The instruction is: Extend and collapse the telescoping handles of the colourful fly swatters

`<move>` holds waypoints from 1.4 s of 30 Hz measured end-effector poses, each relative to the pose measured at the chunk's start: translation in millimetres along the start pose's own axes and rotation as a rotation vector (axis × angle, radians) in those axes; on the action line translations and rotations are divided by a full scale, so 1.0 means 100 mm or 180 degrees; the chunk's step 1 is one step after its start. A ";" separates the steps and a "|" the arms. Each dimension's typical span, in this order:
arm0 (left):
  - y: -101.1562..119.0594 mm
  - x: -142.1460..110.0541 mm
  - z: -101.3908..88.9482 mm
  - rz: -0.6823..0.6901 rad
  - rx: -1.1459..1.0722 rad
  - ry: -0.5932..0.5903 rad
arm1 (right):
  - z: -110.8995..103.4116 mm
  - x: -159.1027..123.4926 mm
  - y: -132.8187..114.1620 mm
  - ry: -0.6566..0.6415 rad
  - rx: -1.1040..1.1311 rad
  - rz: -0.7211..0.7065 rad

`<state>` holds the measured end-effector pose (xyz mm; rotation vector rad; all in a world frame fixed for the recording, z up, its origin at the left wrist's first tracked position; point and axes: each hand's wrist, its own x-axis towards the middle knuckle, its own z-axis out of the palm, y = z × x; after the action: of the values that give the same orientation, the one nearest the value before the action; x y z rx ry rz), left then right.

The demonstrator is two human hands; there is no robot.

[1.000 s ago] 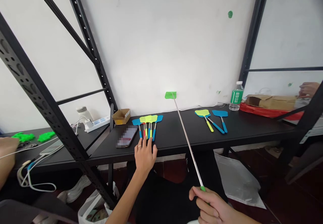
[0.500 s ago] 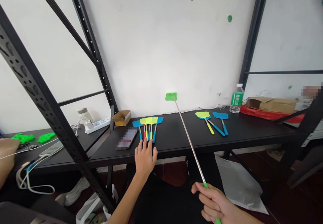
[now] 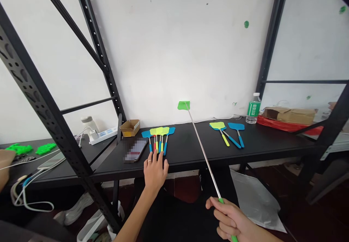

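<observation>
My right hand [image 3: 227, 218] is closed around the green handle of a fly swatter [image 3: 200, 145]. Its long metal rod stretches forward over the table, and its green head is up in front of the white wall; I cannot tell if it touches the wall. My left hand [image 3: 155, 171] lies at the table's front edge with fingers stretched out, fingertips at the handles of a fanned row of fly swatters [image 3: 159, 131] with blue and yellow heads and one red handle. To the right lie a yellow fly swatter [image 3: 217, 125] over a blue one, and a separate blue fly swatter [image 3: 236, 126].
Left of the row are a phone [image 3: 135, 150] and a small cardboard box [image 3: 130, 128]. A water bottle [image 3: 253, 108] stands right, beside a cardboard carton [image 3: 290, 115] on red plastic. Black rack posts [image 3: 40, 89] frame both sides. Another person's arm [image 3: 5, 165] shows at far left.
My right hand has shifted slightly on the swatter, and the handle's lower green end now shows beneath it. My left hand keeps its place by the row. The view has tilted slightly.
</observation>
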<state>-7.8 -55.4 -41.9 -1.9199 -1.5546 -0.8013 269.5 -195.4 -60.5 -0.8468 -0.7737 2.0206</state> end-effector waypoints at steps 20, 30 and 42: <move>0.02 0.00 -0.01 -0.0003 0.0002 0.0000 | -0.11 0.13 0.08 0.0676 -0.0977 -0.0151; 0.01 0.00 0.00 -0.0013 0.0019 -0.0001 | -0.09 0.14 0.11 0.0641 -0.0866 -0.0198; 0.02 0.01 -0.01 -0.0006 0.0028 -0.0015 | -0.14 0.20 0.17 0.0436 -0.1320 -0.0557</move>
<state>-5.6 -56.2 -40.6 -1.9157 -1.5605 -0.7902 264.2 -183.7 -87.3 -1.0953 -1.1669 1.6531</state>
